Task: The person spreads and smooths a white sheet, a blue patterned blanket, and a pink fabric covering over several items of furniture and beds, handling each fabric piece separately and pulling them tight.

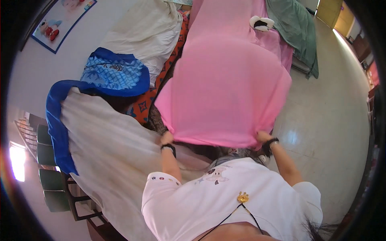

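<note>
A wide pink cloth (pixel 219 88), perhaps a sheet, stretches away from me and billows in the middle. At its near left corner my left hand (pixel 167 138) is closed on the edge, with a dark band round the wrist. My right hand (pixel 263 137) grips the near right corner, and a dark band circles that wrist too. Between the two hands the near edge runs almost straight and is pulled taut. What lies under the cloth is mostly hidden; a dark patterned surface shows below its near edge.
Left lies a cream cloth with a blue border (pixel 60 116), beside a blue patterned cloth (pixel 114 74) and an orange patterned cloth (pixel 142 106). A white and black soft item (pixel 261 23) rests far right, near a green cloth (pixel 295 32). Green chairs (pixel 50 180) stand left; tiled floor (pixel 317 108) extends right.
</note>
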`<act>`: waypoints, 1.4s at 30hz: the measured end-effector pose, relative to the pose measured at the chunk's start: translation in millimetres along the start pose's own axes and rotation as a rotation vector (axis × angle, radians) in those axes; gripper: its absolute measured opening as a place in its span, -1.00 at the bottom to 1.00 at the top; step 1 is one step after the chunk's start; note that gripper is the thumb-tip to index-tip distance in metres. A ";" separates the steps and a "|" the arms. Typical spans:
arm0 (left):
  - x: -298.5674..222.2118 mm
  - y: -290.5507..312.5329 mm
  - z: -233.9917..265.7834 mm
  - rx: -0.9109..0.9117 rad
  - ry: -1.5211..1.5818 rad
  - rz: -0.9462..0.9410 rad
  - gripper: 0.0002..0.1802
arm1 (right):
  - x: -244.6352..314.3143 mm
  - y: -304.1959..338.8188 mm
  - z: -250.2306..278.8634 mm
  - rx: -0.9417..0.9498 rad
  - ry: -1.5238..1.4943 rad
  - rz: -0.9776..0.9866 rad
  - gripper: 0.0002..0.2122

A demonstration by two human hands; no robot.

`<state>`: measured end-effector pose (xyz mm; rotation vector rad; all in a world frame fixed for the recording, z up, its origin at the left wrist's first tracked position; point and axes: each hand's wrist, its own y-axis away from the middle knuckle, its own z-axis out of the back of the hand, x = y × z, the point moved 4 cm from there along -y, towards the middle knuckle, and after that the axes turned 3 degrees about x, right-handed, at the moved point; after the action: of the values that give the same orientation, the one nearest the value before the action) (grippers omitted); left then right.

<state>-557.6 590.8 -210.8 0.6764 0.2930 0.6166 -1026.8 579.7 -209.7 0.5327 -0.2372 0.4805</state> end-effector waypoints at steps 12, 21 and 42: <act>-0.6 23.1 12.4 -0.526 0.570 -0.282 -0.68 | -62.7 -7.4 -52.9 -0.192 -0.817 -0.359 -0.75; 71.2 43.7 -0.2 -0.566 1.639 -0.215 -0.74 | -28.2 33.8 -32.6 0.153 -1.578 -0.267 -0.74; 80.7 17.2 -33.4 -0.648 1.089 -0.403 -0.59 | -215.0 98.2 -190.7 0.037 -1.574 -0.786 -0.75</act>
<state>-516.6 667.6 -229.1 -0.4038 1.1468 0.5931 -1243.3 675.5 -399.9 0.8900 -1.4461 -0.8102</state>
